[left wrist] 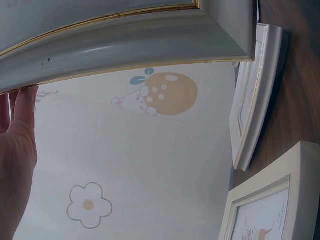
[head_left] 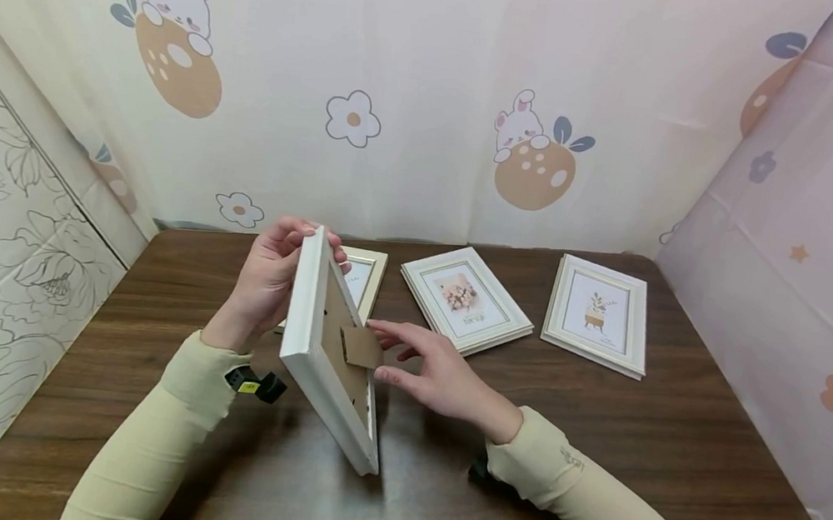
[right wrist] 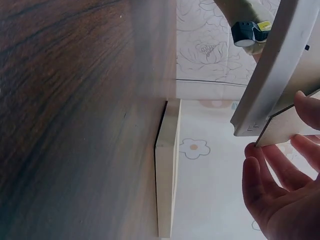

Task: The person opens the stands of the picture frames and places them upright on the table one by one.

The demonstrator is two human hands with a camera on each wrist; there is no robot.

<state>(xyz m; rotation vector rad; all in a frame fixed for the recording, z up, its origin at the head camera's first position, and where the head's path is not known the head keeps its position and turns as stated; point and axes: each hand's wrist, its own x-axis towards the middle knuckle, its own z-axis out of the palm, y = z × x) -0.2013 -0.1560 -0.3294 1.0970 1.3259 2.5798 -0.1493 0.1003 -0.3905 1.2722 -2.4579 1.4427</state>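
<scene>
A white picture frame [head_left: 302, 303] is held tilted up on the table, its brown backboard [head_left: 336, 311] turned to the right. My left hand [head_left: 264, 283] grips its upper edge. From the backboard a brown support leg [head_left: 360, 347] is swung outward, and my right hand [head_left: 443, 376] holds it by the outer end. The right wrist view has the thumb on one face of that leg [right wrist: 282, 125] and fingers at its other side. Gold lines edge the picture frame's front [left wrist: 130, 47] in the left wrist view, where my left hand [left wrist: 17, 155] is partly hidden.
Behind the held frame lies a cream picture frame [head_left: 377, 277], partly covered. A white frame with a flower picture [head_left: 466, 294] lies at the back middle, and another with a plant picture [head_left: 596, 311] at the back right. A printed curtain [head_left: 409, 184] hangs beyond the brown table [head_left: 677, 452].
</scene>
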